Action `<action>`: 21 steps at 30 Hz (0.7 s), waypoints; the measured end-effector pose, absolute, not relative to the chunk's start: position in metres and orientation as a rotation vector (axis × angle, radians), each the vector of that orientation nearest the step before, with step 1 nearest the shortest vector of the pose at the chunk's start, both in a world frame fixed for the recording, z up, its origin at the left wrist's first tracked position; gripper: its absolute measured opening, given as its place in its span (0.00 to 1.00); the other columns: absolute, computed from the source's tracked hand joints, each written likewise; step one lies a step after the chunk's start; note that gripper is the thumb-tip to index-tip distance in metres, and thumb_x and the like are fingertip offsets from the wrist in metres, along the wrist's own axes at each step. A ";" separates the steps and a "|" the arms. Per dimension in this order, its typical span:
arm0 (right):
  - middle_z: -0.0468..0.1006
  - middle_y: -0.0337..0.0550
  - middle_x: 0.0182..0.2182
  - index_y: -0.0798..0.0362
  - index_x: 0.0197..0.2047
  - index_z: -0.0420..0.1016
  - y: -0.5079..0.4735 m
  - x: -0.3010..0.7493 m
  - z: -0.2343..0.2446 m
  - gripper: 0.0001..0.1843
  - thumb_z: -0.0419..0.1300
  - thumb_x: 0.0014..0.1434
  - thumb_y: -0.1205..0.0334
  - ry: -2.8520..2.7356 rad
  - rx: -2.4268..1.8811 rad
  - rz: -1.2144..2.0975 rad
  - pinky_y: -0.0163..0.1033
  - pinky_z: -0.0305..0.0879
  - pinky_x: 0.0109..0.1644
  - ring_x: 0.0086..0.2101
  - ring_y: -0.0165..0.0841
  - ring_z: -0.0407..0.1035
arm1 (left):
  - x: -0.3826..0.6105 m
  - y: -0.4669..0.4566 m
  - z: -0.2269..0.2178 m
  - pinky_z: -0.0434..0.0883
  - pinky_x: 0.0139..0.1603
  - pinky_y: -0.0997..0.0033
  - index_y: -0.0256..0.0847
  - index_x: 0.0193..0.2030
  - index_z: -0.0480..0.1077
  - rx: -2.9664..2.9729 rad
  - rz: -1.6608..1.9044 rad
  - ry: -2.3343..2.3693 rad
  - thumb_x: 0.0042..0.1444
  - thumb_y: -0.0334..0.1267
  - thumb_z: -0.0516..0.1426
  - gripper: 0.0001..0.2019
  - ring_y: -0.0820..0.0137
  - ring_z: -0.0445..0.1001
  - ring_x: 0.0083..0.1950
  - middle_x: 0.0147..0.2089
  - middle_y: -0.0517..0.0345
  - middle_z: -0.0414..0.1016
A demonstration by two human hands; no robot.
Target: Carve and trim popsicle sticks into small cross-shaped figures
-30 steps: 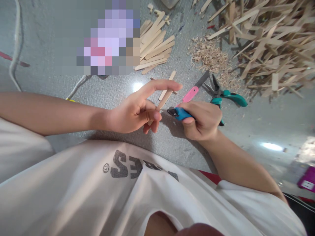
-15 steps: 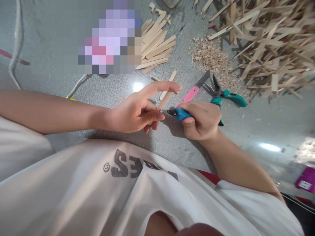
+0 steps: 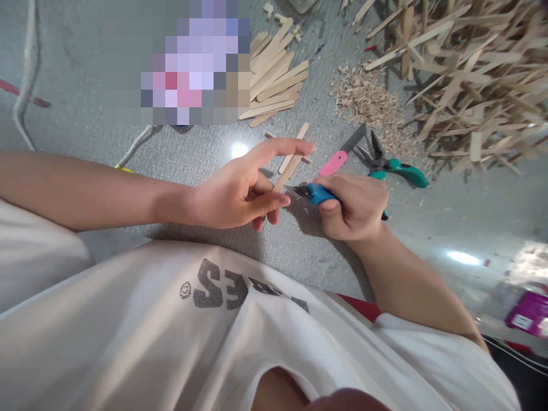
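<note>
Between the thumb and fingers of my left hand (image 3: 246, 194) is a wooden craft stick (image 3: 287, 172), tilted up to the right, with the index finger stretched along its far end. My right hand (image 3: 353, 208) is wrapped round a blue utility knife (image 3: 319, 194). Its dark tip points left at the stick, a small gap away. Just beyond my hands, a light craft stick (image 3: 303, 132) lies across a darker, thin stick on the table. A pink-handled knife (image 3: 333, 164) with a dark blade and green-handled pliers (image 3: 405, 171) lie behind my right hand, which partly hides both.
A fanned pile of craft sticks (image 3: 278, 80) lies at the back. Wood shavings (image 3: 368, 97) are heaped right of it, beside a large tangle of sticks (image 3: 471, 85). A white cable (image 3: 28, 74) runs at the left. A purple object (image 3: 528, 314) is at the right edge.
The knife tip has shifted slightly right, away from the stick. My left thumb and the stick have moved a little to the right. The view has shifted slightly.
</note>
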State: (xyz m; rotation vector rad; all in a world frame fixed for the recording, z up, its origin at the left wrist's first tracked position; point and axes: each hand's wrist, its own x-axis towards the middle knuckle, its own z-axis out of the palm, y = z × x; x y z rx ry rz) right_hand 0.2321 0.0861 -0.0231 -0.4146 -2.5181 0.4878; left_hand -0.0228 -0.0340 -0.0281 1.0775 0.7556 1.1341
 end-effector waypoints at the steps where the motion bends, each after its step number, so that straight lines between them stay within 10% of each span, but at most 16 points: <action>1: 0.74 0.40 0.24 0.51 0.41 0.79 0.086 0.232 -0.023 0.30 0.48 0.84 0.40 -2.521 -0.412 0.485 0.41 0.58 0.29 0.23 0.32 0.67 | -0.023 -0.034 -0.028 0.74 0.19 0.77 0.42 0.83 0.58 1.073 1.129 0.757 0.75 0.46 0.66 0.37 0.71 0.79 0.19 0.28 0.66 0.82; 21: 0.73 0.39 0.24 0.53 0.41 0.79 0.085 0.232 -0.014 0.31 0.45 0.86 0.42 -2.592 -0.374 0.563 0.40 0.56 0.29 0.23 0.30 0.64 | -0.022 -0.031 -0.035 0.73 0.24 0.77 0.48 0.75 0.70 1.077 1.176 0.766 0.70 0.52 0.70 0.32 0.74 0.80 0.26 0.44 0.57 0.86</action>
